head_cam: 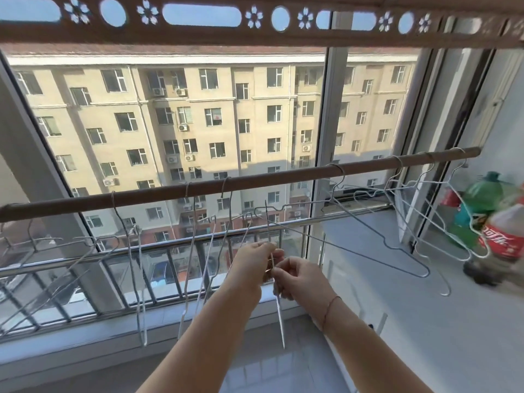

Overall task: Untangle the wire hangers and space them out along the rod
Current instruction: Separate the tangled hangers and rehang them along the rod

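Spanning the window point(170, 123) from left to right, the brown rod point(255, 181) carries wire hangers point(141, 307) along its length. A blurred cluster hangs at the far left, a few hang edge-on left of centre, one spreads wide right of centre, and several overlap at the right end above the sill point(425, 307). A cola bottle point(503, 236) and a green bottle point(482, 194) stand at the sill's right edge. Below the rod's middle the left hand point(249, 262) and right hand point(300, 276) meet, fingers of both curled and pinching the wire of one narrow hanger point(280, 316), whose lower tip points down between the forearms. A red string point(330, 307) circles the right wrist.
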{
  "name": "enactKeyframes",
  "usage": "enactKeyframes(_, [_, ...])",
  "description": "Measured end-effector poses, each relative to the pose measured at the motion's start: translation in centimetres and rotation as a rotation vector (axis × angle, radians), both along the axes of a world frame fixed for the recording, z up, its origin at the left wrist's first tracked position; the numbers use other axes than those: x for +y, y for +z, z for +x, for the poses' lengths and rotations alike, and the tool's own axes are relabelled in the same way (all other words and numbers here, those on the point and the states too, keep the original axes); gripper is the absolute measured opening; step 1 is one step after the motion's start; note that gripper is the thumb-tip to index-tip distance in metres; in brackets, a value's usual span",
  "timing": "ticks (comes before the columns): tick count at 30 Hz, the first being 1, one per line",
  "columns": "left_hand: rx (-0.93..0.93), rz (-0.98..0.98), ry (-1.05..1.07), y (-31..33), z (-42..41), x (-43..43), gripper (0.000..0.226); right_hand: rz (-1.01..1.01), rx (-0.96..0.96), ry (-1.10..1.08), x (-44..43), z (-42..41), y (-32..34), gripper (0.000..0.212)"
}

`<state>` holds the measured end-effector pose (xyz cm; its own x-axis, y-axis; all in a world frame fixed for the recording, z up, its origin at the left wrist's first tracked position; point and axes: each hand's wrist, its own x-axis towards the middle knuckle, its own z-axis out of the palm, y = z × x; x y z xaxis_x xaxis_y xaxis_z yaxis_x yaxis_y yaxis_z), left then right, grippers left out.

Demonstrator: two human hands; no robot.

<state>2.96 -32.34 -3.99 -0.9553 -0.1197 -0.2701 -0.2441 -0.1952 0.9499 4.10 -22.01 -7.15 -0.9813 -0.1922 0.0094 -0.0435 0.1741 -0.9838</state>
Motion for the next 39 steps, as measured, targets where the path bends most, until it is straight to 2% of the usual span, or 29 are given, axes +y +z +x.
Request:
enactKeyframes(3, [-0.005, -0.051, -0.060, -0.9, 0.4, 0.2, 0.013, 0.084, 0.035, 0.010, 1.7, 1.3, -0.4, 0.010])
enactKeyframes(6, [0.008, -0.167, -0.183, -1.9, 1.2, 0.1, 0.018, 0.208, 0.202, -0.186, 3.8, 1.1, 0.0, 0.006])
enactKeyframes(8, [0.009, -0.252, -0.295, -2.5, 1.8, -0.2, 0.022, 0.377, 0.318, -0.228, 5.1, 1.0, 0.3, 0.015])
enactKeyframes(11, [0.045, -0.382, -0.380, -2.9, 2.2, -0.3, 0.021, 0.668, 0.340, -0.129, 6.6, 1.2, 0.1, 0.033])
enactKeyframes(13, [0.084, -0.449, -0.394, -2.9, 2.1, -0.1, 0.022, 0.708, 0.261, -0.040, 7.5, 1.6, -0.1, 0.032])
enactKeyframes(16, [0.113, -0.458, -0.431, -3.1, 1.7, 0.4, 0.028, 0.687, 0.191, 0.042, 8.9, 2.0, 0.0, 0.014])
enactKeyframes(18, [0.143, -0.464, -0.416, -3.1, 1.4, 0.9, 0.026, 0.615, 0.170, 0.044, 9.7, 2.3, 0.3, 0.012])
enactKeyframes(22, [0.348, -0.525, -0.134, -1.7, 0.9, 2.8, 0.018, 0.377, 0.185, -0.091, 10.4, 2.3, 1.5, 0.019])
enactKeyframes(25, [0.433, -0.421, -0.037, 0.3, 0.6, 4.2, 0.020, 0.257, 0.218, -0.196, 10.1, 1.2, 3.1, 0.019])
enactKeyframes(31, [0.410, -0.315, -0.141, 3.3, -1.0, 6.0, 0.037, 0.189, 0.223, -0.291, 8.4, -2.3, 6.0, 0.022])
enactKeyframes(39, [0.312, -0.324, -0.123, 2.8, -1.2, 5.2, 0.038, 0.214, 0.107, -0.311, 7.1, -5.3, 4.9, 0.021])
